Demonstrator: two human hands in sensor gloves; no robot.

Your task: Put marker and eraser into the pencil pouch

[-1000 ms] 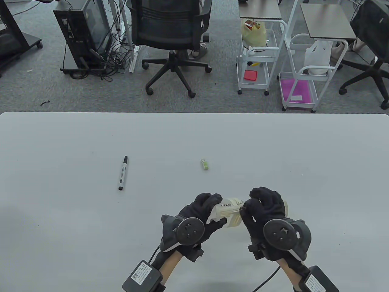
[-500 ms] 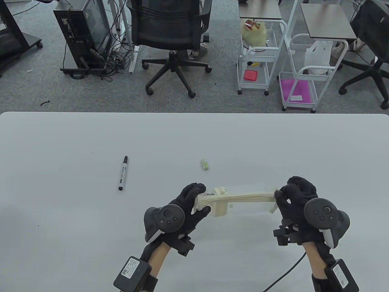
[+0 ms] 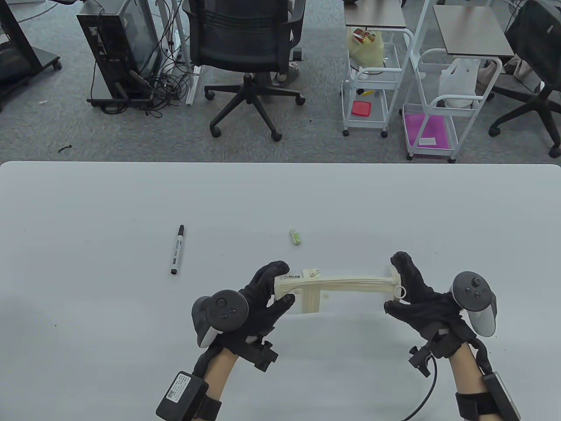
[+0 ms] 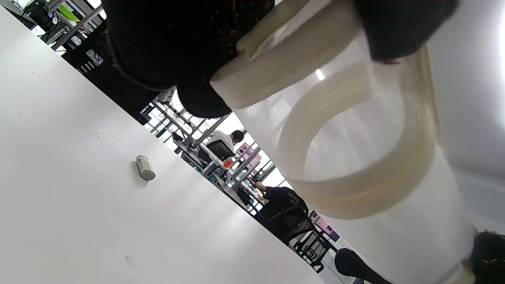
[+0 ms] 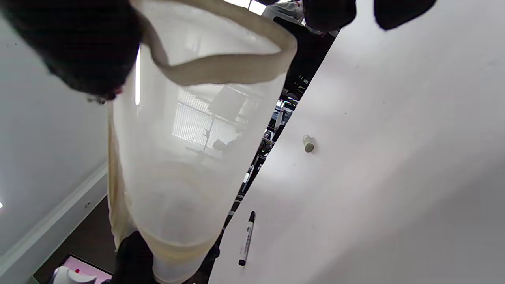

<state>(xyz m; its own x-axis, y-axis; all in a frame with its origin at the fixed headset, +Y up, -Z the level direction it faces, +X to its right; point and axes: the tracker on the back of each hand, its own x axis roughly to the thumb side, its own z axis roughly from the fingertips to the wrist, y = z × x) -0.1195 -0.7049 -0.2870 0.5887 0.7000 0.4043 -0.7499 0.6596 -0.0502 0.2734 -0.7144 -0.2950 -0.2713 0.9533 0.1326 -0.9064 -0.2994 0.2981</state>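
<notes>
A pale mesh pencil pouch (image 3: 346, 285) hangs stretched between both hands just above the table (image 3: 87, 210). My left hand (image 3: 285, 285) grips its left end. My right hand (image 3: 393, 283) holds its right end between thumb and fingers, where the zipper pull ring sits. In the wrist views the pouch (image 4: 355, 157) (image 5: 189, 138) gapes open along its top rim. A black-capped white marker (image 3: 176, 250) lies at the left and shows in the right wrist view (image 5: 246, 238). A small green eraser (image 3: 295, 237) lies beyond the pouch (image 4: 145, 167) (image 5: 308, 144).
Beyond the table's far edge stand an office chair (image 3: 245, 39), a computer tower (image 3: 118, 48) and white carts (image 3: 372, 87) on the carpet.
My hands have drawn apart: the right hand moved right along the pouch's top with the zipper pull, and the bunched pouch is now stretched out lengthwise. The marker and eraser have not moved.
</notes>
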